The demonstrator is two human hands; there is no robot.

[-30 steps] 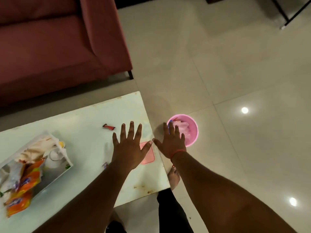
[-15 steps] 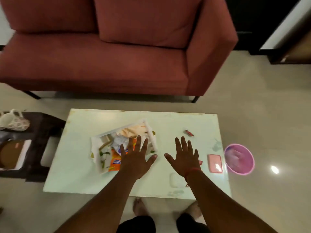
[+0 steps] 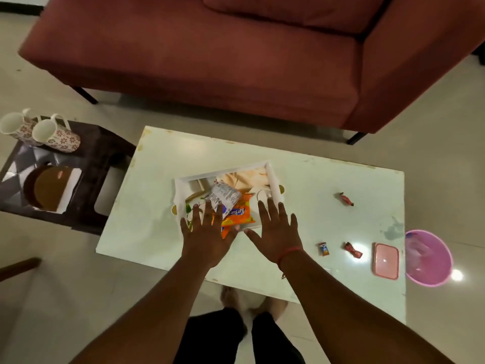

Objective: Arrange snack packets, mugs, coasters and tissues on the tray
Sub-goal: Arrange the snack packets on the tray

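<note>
Well out to the left of both hands, on a dark side stand (image 3: 105, 153) beside the surface (image 3: 147, 222), two patterned mugs (image 3: 56, 134) lie on their sides, with round brown coasters (image 3: 48, 189) stacked nearer the person on a white sheet. The mugs look ceramic, so I judge them hard, fairly heavy and breakable; the handle or the body just under the rim is the safest hold. The coasters seem thin and stiff, best pinched by the edge. The left hand (image 3: 207, 236) hovers with its fingers (image 3: 208, 211) spread wide and flat, holding nothing, over the near left corner of the white tray (image 3: 273, 179). Just past those fingertips, in the tray, a silvery packet (image 3: 223, 194) lies over an orange snack packet (image 3: 237, 214), whose near end is hidden by the hand. Both look light, crinkly and slippery, easy to crush, so a gentle pinch at a sealed end should serve. Whether the fingertips touch the packets I cannot tell. The right hand (image 3: 275, 232) is likewise splayed and empty, its fingers over the tray's near right edge. To the right of it on the surface lie three small wrapped sweets (image 3: 353, 249), then a pink lid (image 3: 385, 261); a pink tub (image 3: 427, 258) stands on the floor beyond. No tissues can be made out for certain.
</note>
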